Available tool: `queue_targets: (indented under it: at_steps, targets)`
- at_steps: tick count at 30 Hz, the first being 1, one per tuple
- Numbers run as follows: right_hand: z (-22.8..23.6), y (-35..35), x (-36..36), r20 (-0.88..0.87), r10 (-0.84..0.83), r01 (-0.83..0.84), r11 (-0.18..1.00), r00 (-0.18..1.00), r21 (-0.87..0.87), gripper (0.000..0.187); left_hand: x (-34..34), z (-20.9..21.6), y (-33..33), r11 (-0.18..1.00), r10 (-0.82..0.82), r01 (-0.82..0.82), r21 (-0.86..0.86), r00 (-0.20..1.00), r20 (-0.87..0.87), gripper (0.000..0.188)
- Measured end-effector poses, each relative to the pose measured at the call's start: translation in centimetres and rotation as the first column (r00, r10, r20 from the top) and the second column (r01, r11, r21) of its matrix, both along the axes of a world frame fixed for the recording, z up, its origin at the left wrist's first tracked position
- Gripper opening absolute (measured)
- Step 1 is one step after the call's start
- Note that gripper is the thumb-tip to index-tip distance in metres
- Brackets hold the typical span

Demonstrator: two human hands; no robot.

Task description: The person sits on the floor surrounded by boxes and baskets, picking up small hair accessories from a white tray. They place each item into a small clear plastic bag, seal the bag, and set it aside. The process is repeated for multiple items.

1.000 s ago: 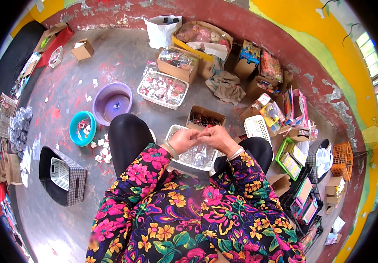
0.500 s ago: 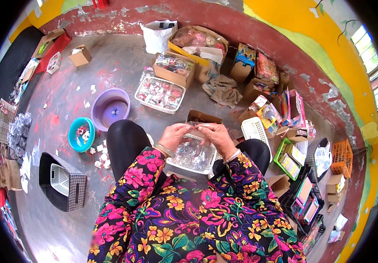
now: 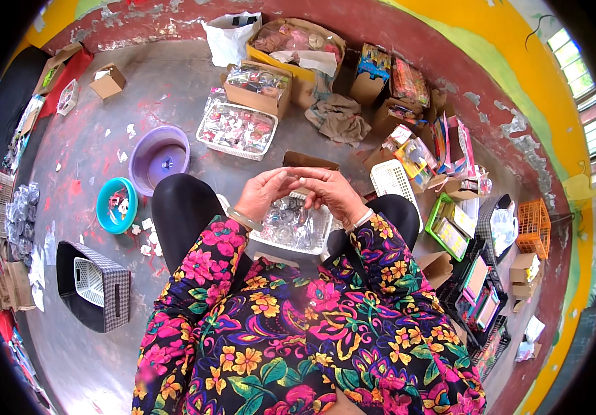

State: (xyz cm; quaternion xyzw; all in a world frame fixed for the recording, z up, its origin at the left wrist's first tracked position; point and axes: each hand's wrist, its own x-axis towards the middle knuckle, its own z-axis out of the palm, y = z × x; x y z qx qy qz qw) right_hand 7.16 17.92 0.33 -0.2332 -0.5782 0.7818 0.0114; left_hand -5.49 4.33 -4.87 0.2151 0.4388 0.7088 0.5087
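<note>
My left hand [image 3: 264, 195] and my right hand [image 3: 334, 192] meet at the fingertips in front of my knees. The fingers of both are bent and pressed together in a pinch. Whatever lies between them is too small and covered to make out. Just below them a white plastic basket [image 3: 322, 238] stands between my legs, heaped with clear plastic packets [image 3: 291, 225]. Beyond my fingertips an open brown cardboard box [image 3: 312, 161] shows its flap; my hands hide part of it.
Left of my knee stand a purple tub [image 3: 147, 176] and a teal basin [image 3: 103, 205] with small items, among scattered white scraps. A white basket of packets [image 3: 235, 131] lies ahead. Boxes, a green tray [image 3: 438, 225] and black crates [image 3: 476, 304] line the right.
The view has shifted slightly, so the surroundings sit higher and further left. Both hands have risen a little, and their fingers have closed in further over the fingertips.
</note>
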Motion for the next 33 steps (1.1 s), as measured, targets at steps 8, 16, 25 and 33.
queue_targets:
  at_steps: [8, 16, 25, 33]
  targets:
    - [-0.1, 0.0, 0.1, 0.011, 0.041, -0.041, 0.999, 0.999, -0.019, 0.032, 0.1, 0.3, -0.2, 0.999, -0.007, 0.005, -0.047, 1.000, -0.025, 0.039]
    - [1.0, 0.5, 0.4, -0.047, 0.115, -0.112, 0.992, 0.992, 0.050, 0.031, -0.2, 0.5, -0.2, 0.993, 0.058, -0.069, -0.093, 0.991, -0.122, 0.039]
    - [-1.3, 1.8, 0.6, -0.062, 0.031, 0.005, 0.861, 0.998, 0.509, 0.020, -0.9, -0.5, 0.0, 0.993, 0.070, -0.091, -0.081, 0.970, -0.234, 0.047]
    - [-0.4, -0.2, 0.8, -0.032, 0.267, -0.040, 0.257, 0.963, 0.966, 0.011, -0.3, 0.6, -0.2, 0.955, -0.293, 0.172, -0.243, 0.696, -0.656, 0.075]
